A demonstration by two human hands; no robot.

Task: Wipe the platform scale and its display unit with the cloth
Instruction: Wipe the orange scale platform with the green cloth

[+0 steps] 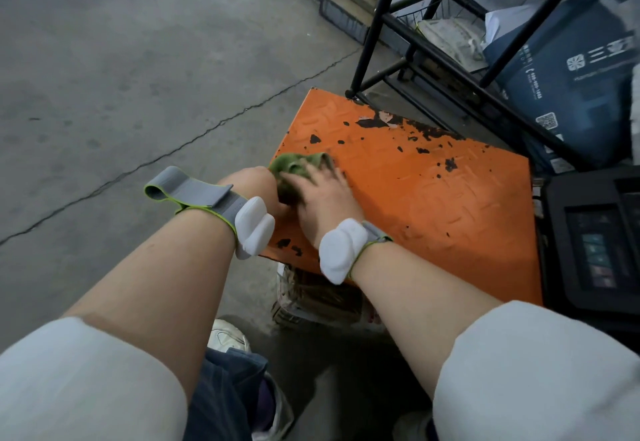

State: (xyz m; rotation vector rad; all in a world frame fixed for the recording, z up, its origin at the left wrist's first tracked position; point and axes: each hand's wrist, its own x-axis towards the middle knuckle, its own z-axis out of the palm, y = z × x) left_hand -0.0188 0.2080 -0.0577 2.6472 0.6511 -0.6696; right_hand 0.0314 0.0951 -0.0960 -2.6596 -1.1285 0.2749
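Observation:
The platform scale [433, 191] has an orange patterned top with black patches of chipped paint, mostly along its far edge. A bunched green cloth [298, 166] lies on the platform's left edge. My right hand [325, 198] presses flat on the cloth, fingers blurred. My left hand [256, 187] sits at the platform's left edge, touching the cloth from the side; its fingers are hidden. The black display unit [595, 243] with a dark screen lies to the right of the platform.
A black metal rack [398, 24] stands just behind the platform, with a dark blue bag [571, 73] and papers on it. Grey cracked concrete floor [121, 76] spreads to the left. A packet or bundle [322, 298] sits under the platform's near edge, by my shoe [228, 336].

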